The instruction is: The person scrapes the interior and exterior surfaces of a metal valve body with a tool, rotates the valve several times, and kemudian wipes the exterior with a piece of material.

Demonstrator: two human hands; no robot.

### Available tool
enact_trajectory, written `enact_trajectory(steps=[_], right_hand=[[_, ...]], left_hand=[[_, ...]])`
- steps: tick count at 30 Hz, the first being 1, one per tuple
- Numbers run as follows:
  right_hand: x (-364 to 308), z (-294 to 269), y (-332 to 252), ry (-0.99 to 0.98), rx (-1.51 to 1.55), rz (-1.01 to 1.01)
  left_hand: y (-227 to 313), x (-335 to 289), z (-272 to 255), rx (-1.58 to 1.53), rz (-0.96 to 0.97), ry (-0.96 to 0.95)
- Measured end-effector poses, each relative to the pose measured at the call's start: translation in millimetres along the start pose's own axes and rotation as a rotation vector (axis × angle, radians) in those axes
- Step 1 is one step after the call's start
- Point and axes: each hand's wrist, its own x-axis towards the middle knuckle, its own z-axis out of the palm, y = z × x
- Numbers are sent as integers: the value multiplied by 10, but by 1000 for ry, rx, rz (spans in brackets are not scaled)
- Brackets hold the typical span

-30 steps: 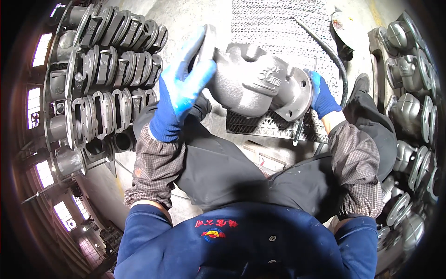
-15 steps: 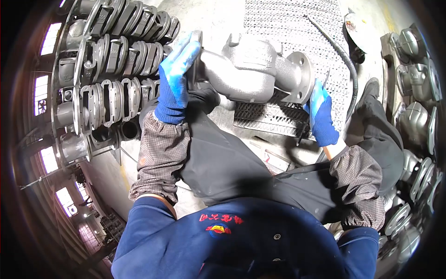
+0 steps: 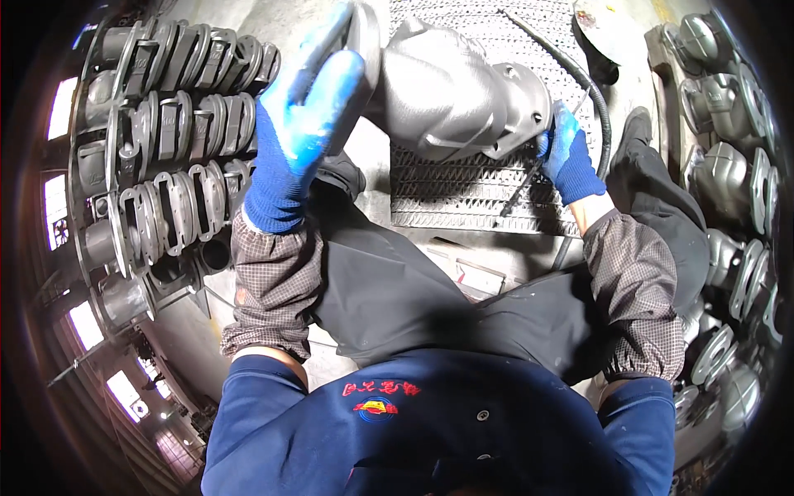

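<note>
A grey cast-metal valve body (image 3: 447,91) with a round flange at each end is held between my two hands over a perforated metal surface. Its left flange (image 3: 364,62) sits higher and closer to me than the right flange (image 3: 525,107). Blue-gloved, my left hand (image 3: 310,107) grips the left flange, thumb along its near side and fingers on the outer side. My right hand (image 3: 569,153), in a matching glove, holds the edge of the right flange, its fingertips partly hidden behind it.
Rows of similar grey castings (image 3: 178,124) are stacked on the left. More flanged castings (image 3: 728,178) line the right side. A dark hose (image 3: 591,91) curves across the perforated metal surface (image 3: 463,198). My legs are spread on either side of it.
The valve body has turned and tilted, its left end rising toward me with my left hand. Its right end has dropped less into view, my right hand still at that flange.
</note>
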Motion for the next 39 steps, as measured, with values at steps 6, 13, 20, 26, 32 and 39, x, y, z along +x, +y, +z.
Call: enact_trajectory(steps=[6,13,20,26,32,39], right_hand=[[-256,373,-154,-227,615,243],[-375,509,-515,-99,322,166],[-705,478,-654,-142,71,221],[-755,430,-899,-77,131,206],[-660,331,-670,-92,66,175],[-741,189,-599,-148,-118,186]], left_hand=[[-226,100,-17,-58,22,-17],[-861,68,-368,531,797,224],[-748,-196,-497,538,623,141],[-764,-85,-466,416,649,132],[-382,-133,-202,149,49,71],[-419,-174,-306,26,57,16]])
